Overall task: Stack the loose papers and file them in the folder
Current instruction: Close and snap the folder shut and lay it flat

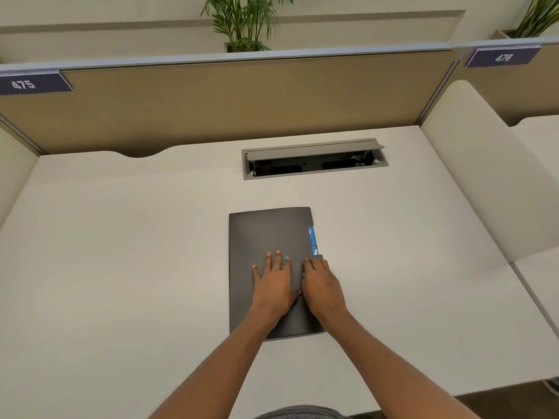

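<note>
Your left hand (273, 282) lay flat, fingers spread, holding nothing, pressing the closed dark grey card folder (266, 234) on the white desk (121, 252). Your right hand (322, 285) rested beside it at the folder's right edge, fingers extended, gripping nothing. Just beyond those fingertips, a blue-printed paper sliver (312, 240) protruded; lifting carelessly could have let sheets slide out.

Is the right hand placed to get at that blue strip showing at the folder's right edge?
Probably yes. The right hand rests on the folder near its right edge, fingertips just below the blue strip. Nothing lies between them; the left hand sits further left.
</note>
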A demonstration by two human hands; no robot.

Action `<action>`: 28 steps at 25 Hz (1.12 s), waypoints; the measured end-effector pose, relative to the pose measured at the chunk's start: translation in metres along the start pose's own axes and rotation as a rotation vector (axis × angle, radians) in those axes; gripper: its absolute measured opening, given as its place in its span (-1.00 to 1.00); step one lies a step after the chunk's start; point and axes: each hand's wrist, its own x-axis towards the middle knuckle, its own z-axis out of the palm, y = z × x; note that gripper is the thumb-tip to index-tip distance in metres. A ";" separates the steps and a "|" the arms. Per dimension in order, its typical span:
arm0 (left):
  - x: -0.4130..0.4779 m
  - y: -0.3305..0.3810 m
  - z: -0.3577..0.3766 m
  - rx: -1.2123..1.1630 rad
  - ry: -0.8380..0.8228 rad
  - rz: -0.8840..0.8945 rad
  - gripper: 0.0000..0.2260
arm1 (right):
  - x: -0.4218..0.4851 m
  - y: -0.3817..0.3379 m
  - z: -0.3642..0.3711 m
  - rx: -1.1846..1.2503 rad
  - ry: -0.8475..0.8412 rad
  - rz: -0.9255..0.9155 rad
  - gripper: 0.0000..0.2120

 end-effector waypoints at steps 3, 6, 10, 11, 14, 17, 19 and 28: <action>-0.009 -0.004 0.001 -0.007 0.055 0.012 -0.32 | -0.005 -0.003 -0.003 -0.030 0.051 0.004 -0.60; -0.017 -0.012 0.001 -0.087 0.136 0.003 -0.38 | -0.007 -0.006 -0.008 -0.041 0.106 -0.009 -0.52; -0.029 -0.026 -0.004 -0.219 0.315 -0.052 -0.40 | -0.007 -0.010 -0.017 0.005 0.151 0.004 -0.40; -0.031 -0.031 -0.005 -0.238 0.351 -0.079 -0.40 | -0.005 -0.010 -0.020 0.038 0.161 0.021 -0.36; -0.036 -0.047 -0.012 -0.281 0.404 -0.182 -0.37 | 0.000 -0.006 -0.028 0.136 0.176 0.094 -0.31; -0.040 -0.062 -0.018 -0.341 0.425 -0.286 -0.35 | 0.005 -0.001 -0.032 0.195 0.148 0.178 -0.30; -0.042 -0.072 -0.020 -0.366 0.424 -0.346 -0.33 | 0.008 0.002 -0.032 0.217 0.102 0.254 -0.24; -0.032 -0.084 -0.012 -0.445 0.277 -0.484 -0.45 | 0.009 0.010 -0.018 0.390 -0.113 0.448 -0.23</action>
